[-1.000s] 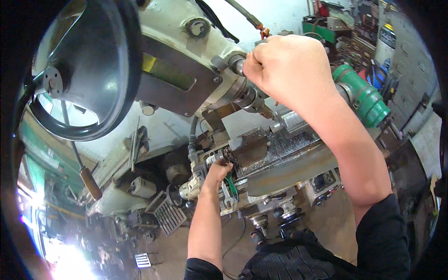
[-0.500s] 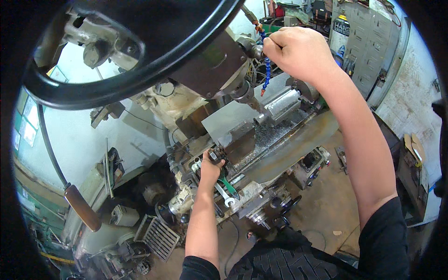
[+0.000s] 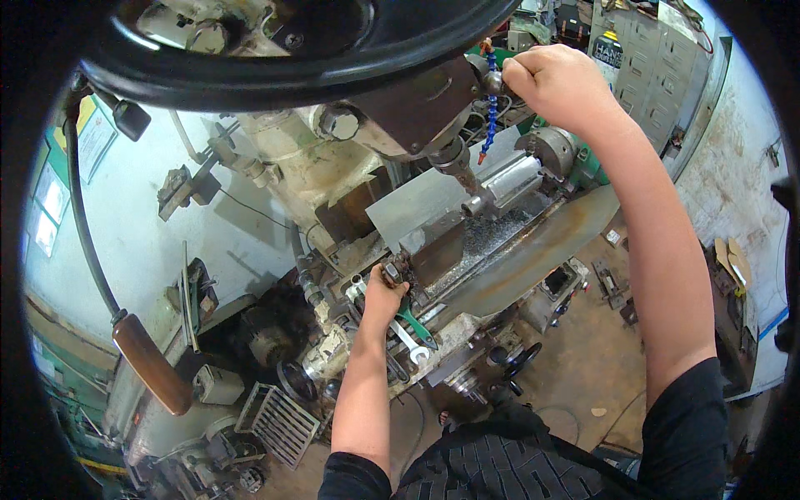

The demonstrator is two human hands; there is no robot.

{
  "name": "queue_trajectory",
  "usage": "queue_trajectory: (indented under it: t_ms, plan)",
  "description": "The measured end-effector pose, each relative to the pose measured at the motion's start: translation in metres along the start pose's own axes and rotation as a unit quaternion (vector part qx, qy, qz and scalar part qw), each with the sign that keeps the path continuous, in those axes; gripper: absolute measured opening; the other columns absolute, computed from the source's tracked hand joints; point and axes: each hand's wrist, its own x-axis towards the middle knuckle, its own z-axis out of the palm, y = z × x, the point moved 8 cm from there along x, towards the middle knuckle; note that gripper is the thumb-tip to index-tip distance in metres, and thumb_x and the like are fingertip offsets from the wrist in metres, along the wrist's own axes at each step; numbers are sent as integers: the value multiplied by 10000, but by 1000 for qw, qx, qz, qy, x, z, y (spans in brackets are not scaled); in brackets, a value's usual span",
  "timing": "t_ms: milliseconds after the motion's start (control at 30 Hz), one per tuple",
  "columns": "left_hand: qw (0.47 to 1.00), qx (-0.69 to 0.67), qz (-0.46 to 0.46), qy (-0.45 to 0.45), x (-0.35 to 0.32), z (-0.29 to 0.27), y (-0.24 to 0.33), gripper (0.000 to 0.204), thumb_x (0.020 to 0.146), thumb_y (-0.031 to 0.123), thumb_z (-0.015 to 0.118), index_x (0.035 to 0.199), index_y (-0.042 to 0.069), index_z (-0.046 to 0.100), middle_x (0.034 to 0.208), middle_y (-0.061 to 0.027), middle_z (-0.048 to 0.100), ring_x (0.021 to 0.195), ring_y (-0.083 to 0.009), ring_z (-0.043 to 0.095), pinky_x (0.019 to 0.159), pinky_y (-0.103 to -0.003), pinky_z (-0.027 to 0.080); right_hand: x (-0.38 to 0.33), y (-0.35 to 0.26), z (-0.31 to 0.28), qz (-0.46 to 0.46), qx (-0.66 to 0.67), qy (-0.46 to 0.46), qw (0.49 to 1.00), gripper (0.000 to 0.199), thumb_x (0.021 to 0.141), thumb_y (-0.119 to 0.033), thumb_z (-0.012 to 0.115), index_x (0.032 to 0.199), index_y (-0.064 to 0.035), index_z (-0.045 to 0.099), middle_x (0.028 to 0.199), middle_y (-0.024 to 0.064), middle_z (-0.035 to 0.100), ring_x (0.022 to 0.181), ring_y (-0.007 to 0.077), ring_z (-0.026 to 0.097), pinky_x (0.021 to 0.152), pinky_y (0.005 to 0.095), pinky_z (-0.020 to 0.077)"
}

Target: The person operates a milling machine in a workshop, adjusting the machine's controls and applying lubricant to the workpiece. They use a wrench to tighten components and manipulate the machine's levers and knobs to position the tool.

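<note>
My right hand (image 3: pixel 560 79) is raised beside the milling machine's head (image 3: pixel 408 104), its fingers curled against a round metal knob (image 3: pixel 493 82). What lies inside those fingers is partly hidden. Low at the near left end of the machine table, my left hand (image 3: pixel 383 296) is wrapped round a dark metal fitting (image 3: pixel 393 272). Below that hand lie a green-handled tool (image 3: pixel 417 327) and an open-ended wrench (image 3: pixel 411 344). Under the spindle (image 3: pixel 454 158), a shiny metal workpiece (image 3: pixel 512 182) lies lengthwise, its far end at a round chuck (image 3: pixel 552 148). Metal chips (image 3: pixel 492 232) cover the bed beneath it.
A large black ring (image 3: pixel 292 87) crosses the upper view. A wooden-handled lever (image 3: pixel 150 362) hangs at the left. A blue segmented coolant hose (image 3: pixel 490 117) points down near the spindle. Crank wheels (image 3: pixel 521 358) project from the machine's front. Grey lockers (image 3: pixel 642 62) stand behind.
My view has shifted, so the black ring sits higher and the machine head further right. Both hands keep their places on the knob and the fitting.
</note>
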Motion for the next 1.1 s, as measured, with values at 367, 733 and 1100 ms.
queue_trajectory:
  t_ms: [367,733,1100]
  plan:
    - [989,-133,-51,44,-3,9,6,509,803,32,828,1214,-25,534,1070,-107,697,950,-198,653,866,-329,510,-1,0,2,22,1,-18,1000,412,970,-354,502,812,-15,674,816,201,660,871,407,645,799,503,514]
    - [984,-21,-29,175,-5,8,24,531,798,54,797,1232,0,496,1092,-270,654,1081,-434,618,937,-470,475,0,0,2,8,-19,-1,1000,387,927,-337,499,821,-49,735,840,207,696,864,403,677,807,505,542]
    - [950,169,17,263,-21,-8,57,540,729,46,771,1225,107,567,1139,-129,643,1105,-349,539,969,-453,411,-1,-3,2,12,9,-13,1000,413,981,-337,515,805,12,648,812,217,634,844,412,626,791,499,502]
